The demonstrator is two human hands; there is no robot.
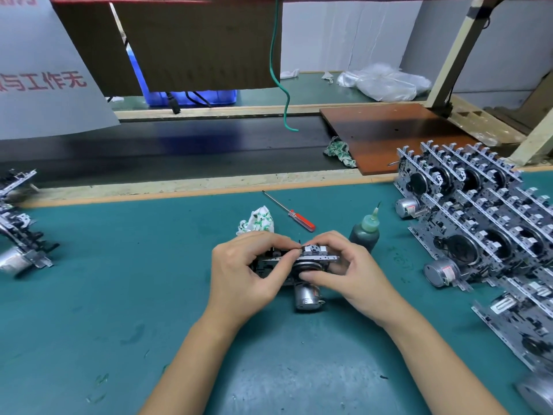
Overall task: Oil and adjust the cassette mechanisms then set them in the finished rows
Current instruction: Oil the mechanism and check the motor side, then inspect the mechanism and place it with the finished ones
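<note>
One cassette mechanism point(302, 263) sits on the green worktop point(119, 295) at centre, its motor can pointing toward the person. Both hands are on it. The left hand point(245, 272) grips the left end, thumb and forefinger pinching at a small part on the top edge. The right hand point(344, 269) holds the right end, fingers curled over the top bracket and the thumb pressed against the flywheel side. Judgement: this is the adjusting step; the unit is not yet placed.

The finished rows point(478, 211) stand to the right, packed closely, well apart from the unit in hand. A further group of mechanisms point(18, 229) lies at the left edge; whether these await work cannot be told. The oil bottle point(365, 232) stands upright just behind the right hand, nozzle up. A red-handled screwdriver point(288, 211) and a patterned cloth point(258, 222) lie just beyond the hands.

Risks noted:
- The oil bottle is near the right wrist; a backward sweep of that hand could tip it and spill oil on the worktop.
- The pinch is on a small part; too much force could bend it or throw it out of adjustment.
- The rows are tight; setting the unit in carelessly could snag its motor on a neighbour and shift the row.
- Oily fingers could let the unit slip on lifting.
</note>
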